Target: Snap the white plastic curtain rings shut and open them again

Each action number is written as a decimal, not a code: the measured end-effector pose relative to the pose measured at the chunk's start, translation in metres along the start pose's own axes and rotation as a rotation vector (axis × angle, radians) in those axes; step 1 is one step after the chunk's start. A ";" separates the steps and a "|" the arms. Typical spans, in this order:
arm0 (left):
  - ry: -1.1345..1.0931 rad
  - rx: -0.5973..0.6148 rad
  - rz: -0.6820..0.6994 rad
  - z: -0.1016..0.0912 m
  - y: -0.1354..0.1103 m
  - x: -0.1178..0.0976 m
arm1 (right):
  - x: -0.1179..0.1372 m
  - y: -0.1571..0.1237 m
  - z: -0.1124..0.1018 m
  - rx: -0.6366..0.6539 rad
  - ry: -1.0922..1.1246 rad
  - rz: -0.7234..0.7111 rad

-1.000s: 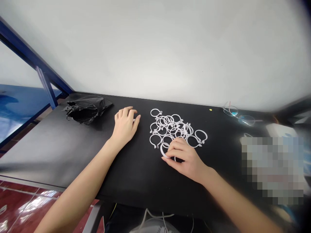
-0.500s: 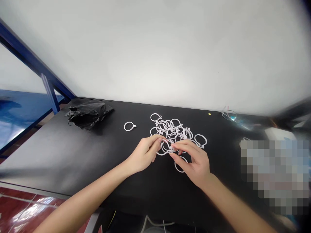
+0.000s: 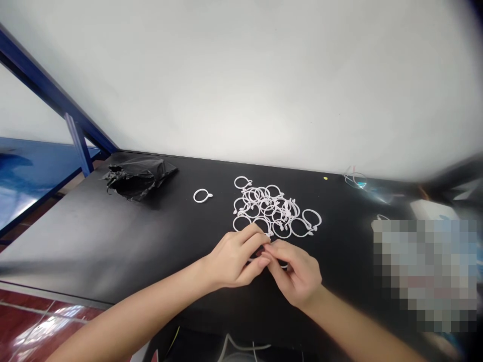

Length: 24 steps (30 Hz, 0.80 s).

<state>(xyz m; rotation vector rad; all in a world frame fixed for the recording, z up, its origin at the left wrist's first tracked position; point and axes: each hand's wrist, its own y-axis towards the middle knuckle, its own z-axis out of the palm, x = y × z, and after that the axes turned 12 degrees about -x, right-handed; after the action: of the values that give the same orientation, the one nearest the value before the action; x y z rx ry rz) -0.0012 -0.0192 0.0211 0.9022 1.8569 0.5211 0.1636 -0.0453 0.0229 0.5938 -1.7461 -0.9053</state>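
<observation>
Spreading widest: flat black bench [image 3: 169, 231]. Heap of thin white plastic rings [image 3: 289, 211] sits just ahead, likely for reach. Left hand [image 3: 239, 256] and right hand [image 3: 298, 271] meet, grip apparently pinching a mostly hidden ring [image 3: 251, 260], probably for control.

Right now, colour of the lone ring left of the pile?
White; the lone ring shows best in the head view.

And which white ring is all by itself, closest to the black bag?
The white ring between the black bag and the heap of rings. It touches no other ring; all the others in view lie farther right.
</observation>
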 end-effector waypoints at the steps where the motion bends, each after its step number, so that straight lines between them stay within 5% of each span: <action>1: 0.044 -0.037 0.079 0.001 -0.001 0.000 | 0.003 0.001 -0.001 0.025 0.009 -0.014; 5: 0.148 -0.148 0.227 0.005 -0.004 -0.002 | 0.012 0.000 -0.004 0.083 0.030 -0.037; 9: 0.195 -0.111 0.234 -0.001 0.002 0.003 | 0.005 -0.003 -0.003 0.110 0.127 0.027; 14: 0.574 -0.144 -0.140 -0.035 0.019 0.041 | -0.012 -0.004 0.003 0.180 0.012 0.105; 20: 0.818 -0.088 -0.351 -0.063 0.016 0.098 | -0.014 -0.002 0.010 0.695 -0.301 -0.110; 24: 0.796 -0.032 -0.451 -0.064 0.009 0.112 | -0.017 -0.005 0.009 0.692 -0.270 -0.107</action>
<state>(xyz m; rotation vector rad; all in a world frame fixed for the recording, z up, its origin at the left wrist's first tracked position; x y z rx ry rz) -0.0837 0.0753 -0.0095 0.2153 2.6583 0.6745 0.1614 -0.0325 0.0076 1.0539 -2.3020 -0.4411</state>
